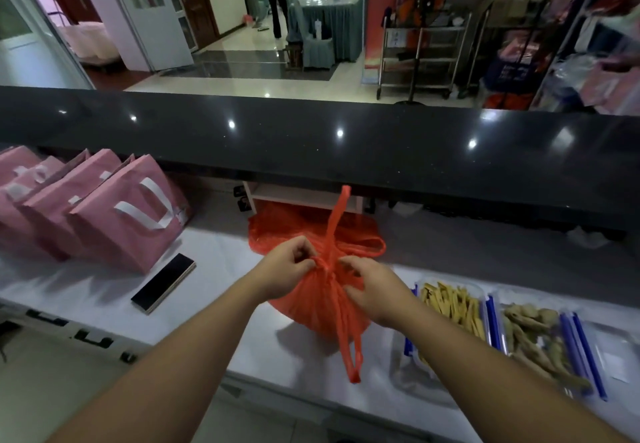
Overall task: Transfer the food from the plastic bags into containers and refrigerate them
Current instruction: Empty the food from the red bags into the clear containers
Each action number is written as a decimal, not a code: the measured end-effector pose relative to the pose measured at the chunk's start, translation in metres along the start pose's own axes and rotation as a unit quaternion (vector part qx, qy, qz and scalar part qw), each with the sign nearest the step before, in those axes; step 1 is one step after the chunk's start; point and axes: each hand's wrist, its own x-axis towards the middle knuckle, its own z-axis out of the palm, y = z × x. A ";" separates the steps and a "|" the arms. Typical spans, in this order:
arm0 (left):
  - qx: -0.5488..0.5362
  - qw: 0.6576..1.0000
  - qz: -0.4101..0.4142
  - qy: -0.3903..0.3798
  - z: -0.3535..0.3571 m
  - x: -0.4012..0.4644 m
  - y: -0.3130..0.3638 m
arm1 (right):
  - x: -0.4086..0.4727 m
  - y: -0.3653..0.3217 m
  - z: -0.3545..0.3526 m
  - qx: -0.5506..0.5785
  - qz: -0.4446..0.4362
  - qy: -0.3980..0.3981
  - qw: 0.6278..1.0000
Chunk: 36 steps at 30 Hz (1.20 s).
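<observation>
A tied red plastic bag sits on the white counter right in front of me. My left hand pinches the knot at the bag's neck from the left. My right hand grips the bunched plastic at the knot from the right. One handle loop sticks up, another hangs down over the bag's front. A second red bag lies flat behind it. To the right stand a clear container with yellow strips and a clear container with pale brown pieces, both with blue clips.
Several pink paper gift bags stand at the left of the counter. A black phone lies beside them. A raised black stone ledge runs across behind the counter. Beyond it are a dining room and metal racks.
</observation>
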 end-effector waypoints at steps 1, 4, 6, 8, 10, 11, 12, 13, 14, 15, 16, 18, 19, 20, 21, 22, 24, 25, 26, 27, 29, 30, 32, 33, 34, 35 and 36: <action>0.000 1.000 0.003 -0.006 0.002 0.005 -0.001 | 0.004 -0.002 0.004 -0.011 0.008 -0.002 1.000; 0.006 1.000 0.011 -0.017 0.004 0.017 -0.006 | 0.014 -0.008 0.014 -0.020 0.052 0.006 0.998; 0.021 0.999 0.026 -0.040 0.001 0.024 -0.012 | 0.020 -0.013 0.019 -0.043 0.062 0.008 0.997; 0.041 0.995 0.047 -0.083 -0.004 0.029 -0.020 | 0.026 -0.016 0.022 -0.059 0.066 0.005 0.996; 0.077 0.988 0.069 -0.117 -0.009 0.034 -0.025 | 0.030 -0.018 0.023 -0.061 0.076 0.008 0.995; 0.106 0.984 0.078 -0.123 -0.011 0.036 -0.027 | 0.031 -0.018 0.023 -0.059 0.082 0.006 0.995; 0.139 0.979 0.086 -0.120 -0.012 0.039 -0.030 | 0.033 -0.019 0.022 -0.054 0.086 0.003 0.995; 0.168 0.975 0.094 -0.111 -0.013 0.041 -0.032 | 0.033 -0.019 0.021 -0.047 0.090 -0.001 0.995; 0.191 0.971 0.099 -0.105 -0.014 0.044 -0.035 | 0.033 -0.019 0.020 -0.041 0.095 -0.003 0.995; 0.204 0.968 0.101 -0.102 -0.015 0.045 -0.038 | 0.033 -0.018 0.019 -0.035 0.101 -0.001 0.994; 0.211 0.967 0.099 -0.105 -0.015 0.047 -0.040 | 0.033 -0.016 0.017 -0.030 0.107 0.003 0.994; 0.215 0.965 0.099 -0.111 -0.016 0.050 -0.044 | 0.033 -0.013 0.014 -0.017 0.120 0.013 0.993; 0.216 0.965 0.099 -0.110 -0.017 0.052 -0.047 | 0.032 -0.012 0.013 -0.012 0.128 0.014 0.992; 0.219 0.965 0.097 -0.105 -0.018 0.053 -0.049 | 0.031 -0.010 0.011 -0.009 0.136 0.014 0.991; 0.219 0.966 0.092 -0.101 -0.020 0.055 -0.053 | 0.030 -0.006 0.010 -0.006 0.147 0.011 0.989; 0.220 0.967 0.085 -0.097 -0.022 0.057 -0.058 | 0.028 -0.003 0.008 -0.001 0.160 0.010 0.987; 0.222 0.970 0.055 -0.083 -0.030 0.060 -0.071 | 0.022 0.009 0.005 0.017 0.200 0.022 0.979; 0.223 0.972 0.035 -0.069 -0.035 0.060 -0.078 | 0.018 0.015 0.004 0.024 0.222 0.037 0.974; 0.224 0.973 0.016 -0.052 -0.040 0.061 -0.085 | 0.015 0.021 0.003 0.029 0.240 0.054 0.969; 0.223 0.974 -0.001 -0.038 -0.045 0.061 -0.090 | 0.011 0.025 0.003 0.035 0.252 0.065 0.965; 0.211 0.976 -0.015 -0.042 -0.048 0.060 -0.095 | 0.008 0.027 0.003 0.055 0.255 0.068 0.963; 0.199 0.978 -0.012 -0.059 -0.047 0.060 -0.093 | 0.009 0.025 0.004 0.062 0.248 0.062 0.965; 0.173 0.979 0.011 -0.103 -0.041 0.058 -0.081 | 0.015 0.018 0.007 0.061 0.230 0.045 0.970; 0.165 0.979 0.027 -0.116 -0.037 0.058 -0.074 | 0.018 0.014 0.008 0.053 0.220 0.041 0.973; 0.162 0.978 0.041 -0.125 -0.032 0.058 -0.068 | 0.021 0.010 0.009 0.046 0.212 0.042 0.975; 0.168 0.975 0.056 -0.134 -0.028 0.059 -0.064 | 0.024 0.005 0.011 0.043 0.207 0.044 0.976; 0.182 0.970 0.069 -0.144 -0.025 0.061 -0.061 | 0.026 0.002 0.011 0.042 0.204 0.046 0.977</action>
